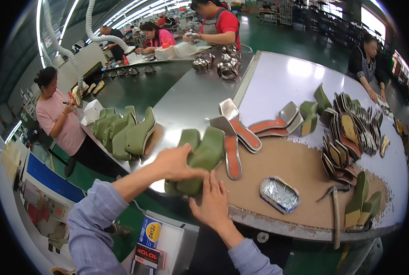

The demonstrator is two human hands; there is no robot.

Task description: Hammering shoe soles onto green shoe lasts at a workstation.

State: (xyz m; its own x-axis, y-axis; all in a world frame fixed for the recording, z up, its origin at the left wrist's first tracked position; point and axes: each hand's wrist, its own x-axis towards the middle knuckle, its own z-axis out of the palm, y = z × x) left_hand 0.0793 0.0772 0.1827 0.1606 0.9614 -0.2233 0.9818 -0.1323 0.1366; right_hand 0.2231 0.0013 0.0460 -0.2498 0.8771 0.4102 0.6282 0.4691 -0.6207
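Two green shoe lasts (pixel 210 147) stand side by side on the metal tabletop in front of me. My left hand (pixel 174 164) reaches across the nearer last, thumb and fingers closed round its middle. Close by the toe end, my right hand (pixel 212 204) has its fingers stretched out and its thumb apart; its fingertips meet those of the left hand. Just right of the lasts lie several shoe soles (pixel 233 156) with orange-red faces and silver rims. More green lasts (pixel 140 135) stand in a row to the left.
On the right are stacked soles (pixel 339 133), a hammer (pixel 336 215) and more green lasts (pixel 358 201). A foil-lined tub (pixel 280 195) sits on the brown board (pixel 278 160). Boxes (pixel 148 238) lie below the table edge. Co-workers are around the table, one (pixel 62 114) at left.
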